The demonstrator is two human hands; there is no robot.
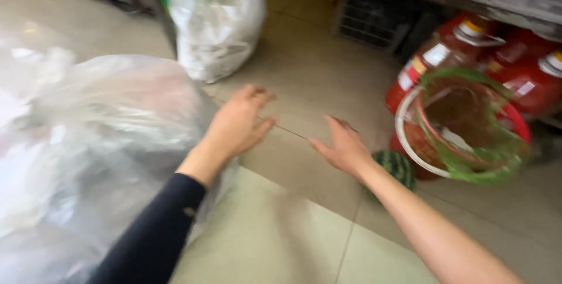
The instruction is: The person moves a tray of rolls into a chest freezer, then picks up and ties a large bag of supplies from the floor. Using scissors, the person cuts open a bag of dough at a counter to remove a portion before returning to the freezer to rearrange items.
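The left hand (pixel 237 125) is spread flat, fingers apart and palm down, holding nothing; its wrist and dark sleeve (pixel 155 234) lie against the side of a big clear bag (pixel 88 155) that bulges at the left of the view and rests on the floor (pixel 304 73). The right hand (pixel 345 146) is likewise open and empty, fingers loosely stretched, hovering over the tiles a little apart from the left, with the bare forearm running down to the lower right corner. Between the 2 hands only bare floor shows, so neither has a grip on anything yet. The thing nearest the work is the clear bag, touching the left arm, its contents too blurred to tell. Judging from this, a good hold on it would call for both hands to close on gathered film rather than on a smooth bulging side, since thin plastic seems likely to slip or tear under 1 pinch. Just behind the right wrist lies a small striped melon (pixel 393 170), and beside that a round tub (pixel 462 129) lined with green film, with red jugs (pixel 515 67) behind it under a shelf. A second, white bag (pixel 218 21) stands farther off at the top. The right arm has little room before brushing the melon or tub.
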